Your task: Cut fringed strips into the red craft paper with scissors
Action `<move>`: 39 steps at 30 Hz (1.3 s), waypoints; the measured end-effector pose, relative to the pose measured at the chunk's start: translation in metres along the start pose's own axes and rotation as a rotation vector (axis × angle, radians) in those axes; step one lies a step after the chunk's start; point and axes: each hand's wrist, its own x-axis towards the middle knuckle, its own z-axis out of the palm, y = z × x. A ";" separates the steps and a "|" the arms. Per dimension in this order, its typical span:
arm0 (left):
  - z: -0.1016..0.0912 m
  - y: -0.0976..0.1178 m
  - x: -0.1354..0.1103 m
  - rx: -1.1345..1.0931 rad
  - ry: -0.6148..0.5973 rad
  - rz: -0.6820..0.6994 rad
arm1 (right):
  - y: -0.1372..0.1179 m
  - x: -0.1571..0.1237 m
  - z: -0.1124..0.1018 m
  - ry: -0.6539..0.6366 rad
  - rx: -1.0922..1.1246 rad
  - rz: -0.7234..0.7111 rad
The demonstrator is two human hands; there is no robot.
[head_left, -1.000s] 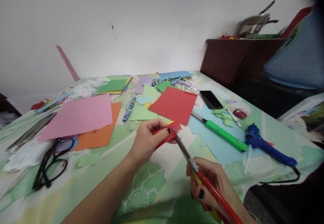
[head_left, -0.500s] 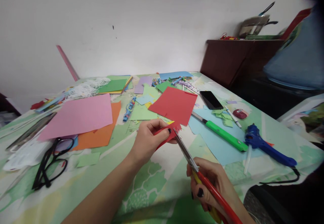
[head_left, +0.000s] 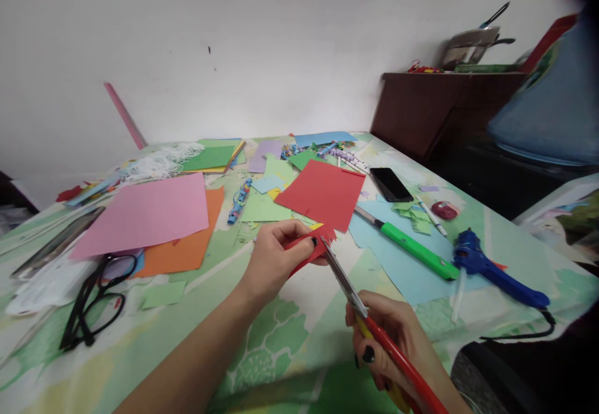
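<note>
I see the red paper piece (head_left: 311,247) pinched in the left hand (head_left: 274,263), held just above the desk (head_left: 309,302), its far edge already cut into a fringe. That grip is closed on it, thumb on top. The right hand (head_left: 397,342) is wrapped round the red handles of the scissors (head_left: 344,282); the blades look nearly shut, tips at the fringe.

I judge this is mid-fringing. 1 more snip calls for opening the blades and lining them up beside the last slit, clear of the thumb.

A big red sheet (head_left: 322,194) lies just beyond, with a green cutter (head_left: 416,253) and a glue gun (head_left: 491,270) to the right.
</note>
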 end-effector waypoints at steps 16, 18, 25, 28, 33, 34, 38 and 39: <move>-0.001 -0.001 -0.001 -0.035 -0.019 0.014 | -0.002 0.000 0.004 0.050 -0.031 -0.028; -0.002 -0.002 -0.001 -0.039 -0.022 0.016 | -0.002 0.000 0.005 0.058 -0.041 -0.022; -0.001 -0.002 0.001 -0.044 -0.014 0.017 | -0.005 0.001 0.007 0.096 -0.083 0.007; -0.001 -0.001 0.001 -0.053 -0.005 0.016 | -0.004 0.001 0.008 0.106 -0.089 -0.007; -0.001 -0.001 0.000 -0.043 -0.011 0.015 | 0.001 0.002 0.007 0.104 -0.054 -0.020; -0.001 -0.001 0.000 -0.038 -0.010 0.014 | 0.002 0.002 0.007 0.098 -0.041 -0.023; -0.001 -0.002 0.000 -0.023 -0.004 0.018 | 0.002 0.001 0.006 0.078 -0.015 -0.038; -0.001 -0.003 0.000 -0.018 -0.009 0.017 | 0.001 0.001 0.006 0.076 -0.016 -0.040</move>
